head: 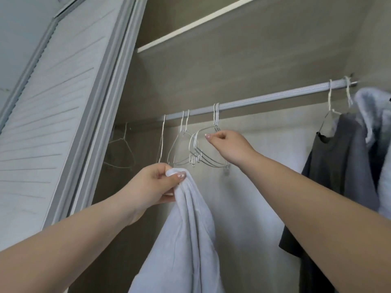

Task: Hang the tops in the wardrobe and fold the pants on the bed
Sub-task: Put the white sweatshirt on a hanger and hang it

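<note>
My left hand (pixel 155 185) grips the bunched top edge of a white top (pixel 186 240), which hangs down from it in front of the open wardrobe. My right hand (pixel 229 145) reaches up to a small bunch of white wire hangers (pixel 203 149) on the grey rail (pixel 264 98); its thumb and fingertips pinch the upper wire of one hanger just below the hooks. More empty wire hangers (pixel 182 142) hang on the rail to the left of that bunch.
A dark grey top (pixel 338 166) and a pale blue-white garment (pixel 376 115) hang on hangers at the rail's right end. A louvred sliding door (pixel 55 115) stands at the left. A shelf (pixel 190 26) runs above the rail. Bare rail lies between the hanger bunch and the hung clothes.
</note>
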